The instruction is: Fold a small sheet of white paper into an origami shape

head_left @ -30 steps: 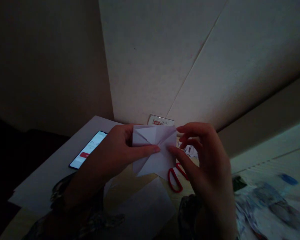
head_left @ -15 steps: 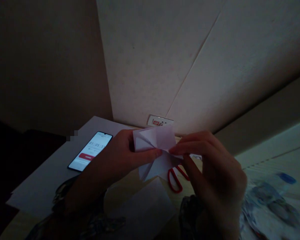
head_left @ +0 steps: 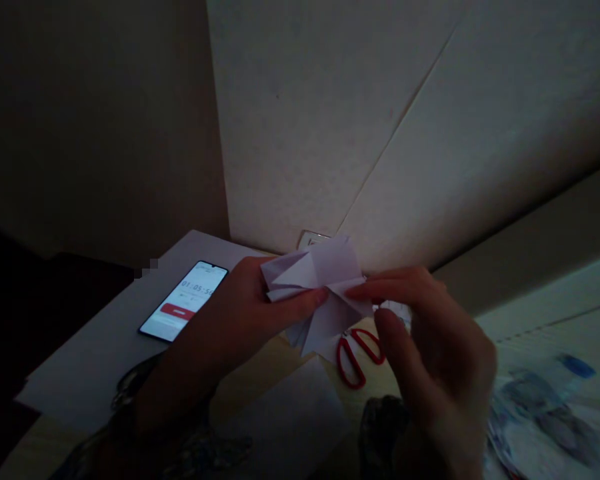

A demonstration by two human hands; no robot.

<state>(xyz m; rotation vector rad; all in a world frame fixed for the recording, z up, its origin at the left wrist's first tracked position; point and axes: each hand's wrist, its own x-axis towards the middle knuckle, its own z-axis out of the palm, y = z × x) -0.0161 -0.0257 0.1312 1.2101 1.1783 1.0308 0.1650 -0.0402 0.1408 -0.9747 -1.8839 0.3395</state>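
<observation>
A folded white paper piece (head_left: 320, 293) with several creased flaps is held up above the table, in dim light. My left hand (head_left: 240, 320) pinches its left side, thumb lying across the front. My right hand (head_left: 430, 353) grips the right edge with the fingertips meeting the left thumb at the paper's middle. A watch sits on my left wrist (head_left: 127, 390).
Red-handled scissors (head_left: 353, 357) lie on the table just below the paper. A lit phone (head_left: 185, 300) showing a timer rests on a white sheet (head_left: 90, 360) at left. Another white sheet (head_left: 290, 420) lies near me. A wall socket (head_left: 307, 238) and a plastic bottle (head_left: 545, 393) are nearby.
The paper has been tilted and its upper flaps pushed together. My right fingers moved from spread beside the paper to pinching its right edge.
</observation>
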